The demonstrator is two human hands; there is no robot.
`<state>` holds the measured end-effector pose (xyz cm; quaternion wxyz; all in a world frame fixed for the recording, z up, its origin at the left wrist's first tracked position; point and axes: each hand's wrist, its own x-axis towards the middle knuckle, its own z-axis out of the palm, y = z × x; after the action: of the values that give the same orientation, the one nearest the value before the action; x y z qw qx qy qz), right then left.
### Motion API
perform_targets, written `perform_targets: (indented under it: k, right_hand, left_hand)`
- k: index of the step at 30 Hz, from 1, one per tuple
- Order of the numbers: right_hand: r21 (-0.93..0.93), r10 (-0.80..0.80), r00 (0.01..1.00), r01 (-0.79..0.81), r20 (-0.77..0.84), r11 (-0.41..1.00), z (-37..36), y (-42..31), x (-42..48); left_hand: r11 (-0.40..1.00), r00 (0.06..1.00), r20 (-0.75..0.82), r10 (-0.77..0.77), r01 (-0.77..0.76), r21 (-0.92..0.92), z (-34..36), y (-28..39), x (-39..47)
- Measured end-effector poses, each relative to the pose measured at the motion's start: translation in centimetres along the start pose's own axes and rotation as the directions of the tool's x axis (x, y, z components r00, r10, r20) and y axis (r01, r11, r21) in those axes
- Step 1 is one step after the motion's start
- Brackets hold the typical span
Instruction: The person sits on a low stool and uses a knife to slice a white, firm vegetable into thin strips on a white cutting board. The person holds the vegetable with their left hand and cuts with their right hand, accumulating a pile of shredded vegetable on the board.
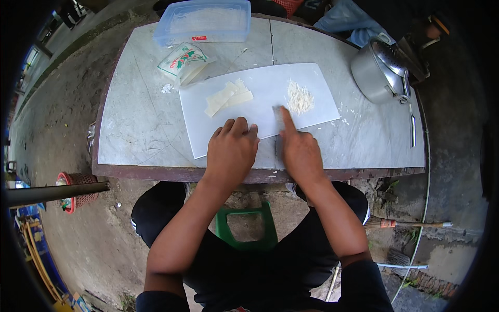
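A white cutting board (269, 84) lies tilted on the tiled table. My left hand (233, 146) rests with curled fingers at its near edge; whether something lies beneath the fingers cannot be told. My right hand (298, 144) points its index finger at the board, beside a blurred thin thing, perhaps a blade, whose hold is unclear. Just beyond that finger sits a heap of thin white strips (300, 98). Flat pale sheets (226, 97) overlap on the board's left part. A printed plastic packet (185, 64) with more pale sheets touches the board's far left corner.
A lidded blue-tinted plastic box (204, 23) stands at the table's far edge. At the right is a metal pot (368, 74) with a perforated lid or strainer and a handled utensil. White scraps (345, 121) lie on the tiles. A green plastic stool (247, 243) is below.
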<state>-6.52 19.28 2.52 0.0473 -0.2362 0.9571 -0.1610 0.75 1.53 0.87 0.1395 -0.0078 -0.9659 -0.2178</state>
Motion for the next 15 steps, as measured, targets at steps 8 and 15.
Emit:
perform_targets:
  k: [8,15]
  right_hand:
    - [0.234,-0.064,0.998,0.055,0.029,0.971,-1.4,0.3,-0.9]
    - [0.304,-0.145,0.982,0.102,0.122,0.947,-0.2,-1.6,-1.7]
  left_hand:
    - [0.998,0.997,-0.051,0.052,-0.051,0.023,-0.7,-1.0,-0.6]
    - [0.998,0.999,-0.021,0.039,-0.038,0.049,-0.5,-0.8,-1.0]
